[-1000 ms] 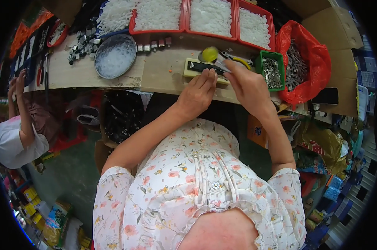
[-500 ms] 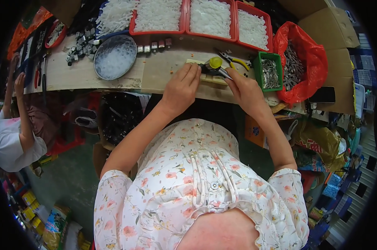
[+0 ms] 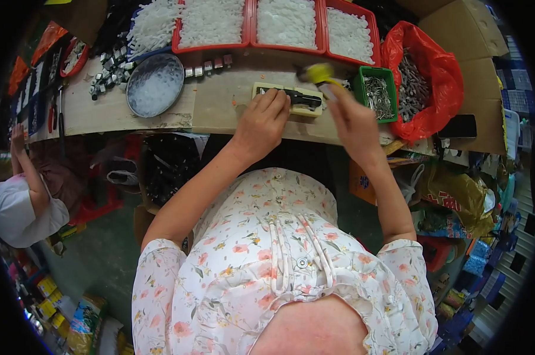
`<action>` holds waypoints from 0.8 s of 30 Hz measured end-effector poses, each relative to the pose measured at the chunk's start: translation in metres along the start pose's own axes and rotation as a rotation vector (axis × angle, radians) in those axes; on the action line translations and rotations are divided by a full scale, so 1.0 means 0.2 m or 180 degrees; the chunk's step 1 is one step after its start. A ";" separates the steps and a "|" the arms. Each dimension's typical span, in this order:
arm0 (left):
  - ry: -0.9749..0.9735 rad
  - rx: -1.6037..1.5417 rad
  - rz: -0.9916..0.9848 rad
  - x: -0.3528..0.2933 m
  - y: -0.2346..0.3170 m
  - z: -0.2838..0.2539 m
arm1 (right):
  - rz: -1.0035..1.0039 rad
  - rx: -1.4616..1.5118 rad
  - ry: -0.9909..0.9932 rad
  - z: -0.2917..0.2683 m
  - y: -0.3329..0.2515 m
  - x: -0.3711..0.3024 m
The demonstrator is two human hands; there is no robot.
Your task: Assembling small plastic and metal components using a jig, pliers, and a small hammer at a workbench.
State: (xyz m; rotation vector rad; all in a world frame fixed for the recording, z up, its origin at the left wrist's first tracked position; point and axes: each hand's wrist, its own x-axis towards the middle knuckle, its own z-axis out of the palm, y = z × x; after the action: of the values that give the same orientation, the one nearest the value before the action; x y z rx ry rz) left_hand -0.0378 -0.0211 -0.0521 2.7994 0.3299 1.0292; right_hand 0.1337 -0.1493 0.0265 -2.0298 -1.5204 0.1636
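Observation:
My left hand has its fingers bent together on a long black part, which lies in a cream rectangular block on the bench. Above the right end of that block, my right hand grips a small hammer with a yellow head. The hammer is smeared by motion, and its head is apart from the black part. My left fingers hide the left end of the black part, so I cannot make out what is under them.
Red trays of white plastic pieces line the back. A metal bowl stands left. On the right are a green bin of metal pieces and a red bag of grey pieces. Another person's arm shows far left.
The hammer head has lifted off the black part and moved right with my right hand, uncovering more of the block. My left hand stays at the block's left end.

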 end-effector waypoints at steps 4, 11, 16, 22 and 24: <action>0.0059 -0.0050 0.0073 -0.01 0.00 0.02 | -0.0127 -0.0465 -0.0227 -0.01 0.04 -0.01; -0.0009 -0.0219 0.0018 0.04 0.02 0.05 | 0.0263 -0.0500 -0.0298 0.05 0.07 -0.16; 0.0179 -0.0205 0.0104 0.05 0.00 0.05 | 0.0191 0.0047 0.0587 -0.06 -0.03 -0.16; 0.0285 -0.0125 0.0235 0.06 -0.01 0.07 | 0.0312 -0.0467 0.0268 -0.07 0.06 -0.20; 0.0250 -0.0144 0.0221 0.06 0.00 0.06 | 0.0301 -0.0226 0.0641 -0.07 0.06 -0.21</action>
State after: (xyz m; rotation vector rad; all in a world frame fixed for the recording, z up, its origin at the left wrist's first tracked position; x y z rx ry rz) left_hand -0.0211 -0.0177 -0.0531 2.7532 0.2168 1.1490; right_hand 0.1357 -0.1941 0.0226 -2.1053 -1.3244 -0.0574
